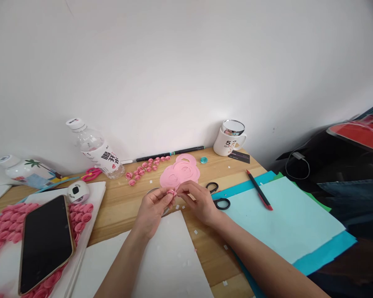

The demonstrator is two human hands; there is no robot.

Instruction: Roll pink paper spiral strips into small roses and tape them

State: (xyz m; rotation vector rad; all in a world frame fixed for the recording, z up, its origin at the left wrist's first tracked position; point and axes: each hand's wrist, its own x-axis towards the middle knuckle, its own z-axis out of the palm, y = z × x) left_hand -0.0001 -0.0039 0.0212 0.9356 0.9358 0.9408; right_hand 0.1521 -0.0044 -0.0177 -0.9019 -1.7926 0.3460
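Observation:
Between thumb and fingers, my left hand [155,209] pinches a small rolled pink paper rose [171,192]. My right hand [199,200] is closed at the rose's right side, its fingertips together; whether they grip a bit of its paper is too small to tell. Just behind both hands lie pink spiral-cut paper pieces [180,171]. Scissors with black handles [222,203] rest to the right of my right hand, their blades partly hidden. Several finished pink paper roses [143,169] are scattered at the back left, and a single teal paper roll [204,159] sits to the right.
A clear bottle [98,151] and a white mug [230,138] stand near the wall. A phone [46,244] lies on a board of pink roses at left. Blue paper sheets [286,219] carry a red-black pen [259,190] at right. White paper [174,256] lies under my forearms.

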